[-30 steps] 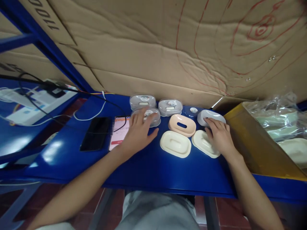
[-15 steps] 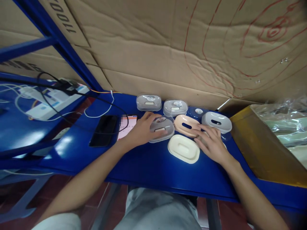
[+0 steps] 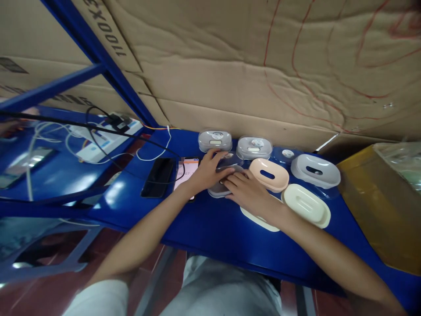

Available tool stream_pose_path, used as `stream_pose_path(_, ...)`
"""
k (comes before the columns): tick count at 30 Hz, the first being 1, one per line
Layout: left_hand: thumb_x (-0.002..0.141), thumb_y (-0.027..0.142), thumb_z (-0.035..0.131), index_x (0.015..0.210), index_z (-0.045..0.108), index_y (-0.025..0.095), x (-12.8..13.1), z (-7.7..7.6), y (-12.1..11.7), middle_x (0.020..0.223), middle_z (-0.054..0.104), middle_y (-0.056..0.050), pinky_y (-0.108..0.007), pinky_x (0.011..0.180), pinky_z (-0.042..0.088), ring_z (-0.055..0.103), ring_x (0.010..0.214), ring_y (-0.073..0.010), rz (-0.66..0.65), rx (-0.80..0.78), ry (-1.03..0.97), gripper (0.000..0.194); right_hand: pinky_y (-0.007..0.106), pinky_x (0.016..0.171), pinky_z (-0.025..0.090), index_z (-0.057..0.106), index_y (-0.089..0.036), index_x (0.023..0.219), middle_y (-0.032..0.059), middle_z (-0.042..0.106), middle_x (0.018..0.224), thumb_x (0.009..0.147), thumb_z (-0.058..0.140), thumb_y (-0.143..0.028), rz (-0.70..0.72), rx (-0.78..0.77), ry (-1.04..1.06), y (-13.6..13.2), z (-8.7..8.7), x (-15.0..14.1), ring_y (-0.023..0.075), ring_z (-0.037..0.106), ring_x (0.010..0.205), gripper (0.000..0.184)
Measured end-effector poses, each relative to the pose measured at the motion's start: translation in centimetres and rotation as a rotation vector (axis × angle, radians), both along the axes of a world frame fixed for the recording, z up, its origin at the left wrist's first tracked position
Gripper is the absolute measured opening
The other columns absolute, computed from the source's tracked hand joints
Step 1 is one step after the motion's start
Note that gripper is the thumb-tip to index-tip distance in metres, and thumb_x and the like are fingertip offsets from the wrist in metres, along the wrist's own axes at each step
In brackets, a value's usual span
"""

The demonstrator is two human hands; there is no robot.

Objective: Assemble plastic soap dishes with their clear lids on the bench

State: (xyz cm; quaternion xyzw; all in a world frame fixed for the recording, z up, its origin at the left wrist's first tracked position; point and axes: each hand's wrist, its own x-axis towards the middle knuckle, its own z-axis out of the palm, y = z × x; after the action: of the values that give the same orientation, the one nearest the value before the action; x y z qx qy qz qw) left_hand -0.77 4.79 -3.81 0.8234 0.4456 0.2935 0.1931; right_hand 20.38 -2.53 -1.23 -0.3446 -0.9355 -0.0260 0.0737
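Note:
My left hand [image 3: 210, 170] is curled round the left side of a clear plastic lid [image 3: 234, 159] with a round sticker. Under and in front of the lid is a grey soap dish [image 3: 218, 192]; my right hand [image 3: 246, 189] has its fingers closed over it from the right. The fingers hide much of the dish, so how far lid and dish are apart is unclear. A cream oval tray [image 3: 259, 219] lies partly beneath my right forearm. Beside it are a peach slotted soap dish [image 3: 269, 174] and another cream dish [image 3: 305, 204].
Two lidded grey soap boxes [image 3: 215, 141] stand along the back. A clear lid [image 3: 284, 154] and a grey slotted dish [image 3: 315, 170] are at the right, near a cardboard box [image 3: 378, 210]. Two phones [image 3: 158, 177] and a power strip [image 3: 108, 142] with cables lie left.
My right hand has moved left from the peach dish to the grey soap dish. My left hand stays there, and the clear lid now looks shifted back from the dish. The view has turned slightly.

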Motion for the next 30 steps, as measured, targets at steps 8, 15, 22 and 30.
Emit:
stream_pose_path(8,0.113,0.042,0.052,0.144,0.06,0.02,-0.3,2.9,-1.7,0.151,0.056,-0.016,-0.049,0.127,0.042,0.053,0.148,-0.0273,-0.007,0.16,-0.102,0.039,0.046,0.106,0.041,0.072,-0.018,0.123,0.0129,0.078,0.126,0.111,0.059,-0.036,0.049,-0.142,0.152,1.0,1.7,1.0,0.0299,0.066,0.121,0.025)
stream_pose_path(15,0.11,0.031,0.056,0.101,0.072,0.021,0.9,4.1,-7.5,0.097,0.076,-0.008,-0.039,0.083,0.056,0.072,0.092,-0.0237,-0.298,0.522,0.226,0.021,0.044,0.101,0.041,0.072,-0.019,0.13,0.0109,0.08,0.119,0.113,0.056,-0.032,0.031,-0.205,0.267,1.8,1.8,2.1,0.0271,0.069,0.113,0.026)
stream_pose_path(22,0.106,0.031,0.063,0.107,0.072,0.014,3.4,1.6,-11.2,0.098,0.076,-0.011,-0.04,0.077,0.058,0.074,0.087,-0.0276,-0.364,0.513,0.454,0.019,0.046,0.108,0.042,0.071,-0.02,0.135,0.0101,0.078,0.129,0.112,0.057,-0.031,-0.019,-0.18,0.191,1.9,0.9,1.7,0.0277,0.067,0.121,0.029)
stream_pose_path(30,0.107,0.033,0.064,0.106,0.071,0.017,2.1,3.5,-10.9,0.101,0.075,-0.01,-0.042,0.083,0.058,0.074,0.095,-0.0274,-0.405,0.381,0.402,0.017,0.055,0.118,0.043,0.063,-0.022,0.149,0.0142,0.069,0.149,0.114,0.047,-0.027,-0.072,-0.068,0.197,0.7,2.9,2.7,0.0319,0.058,0.142,0.039)
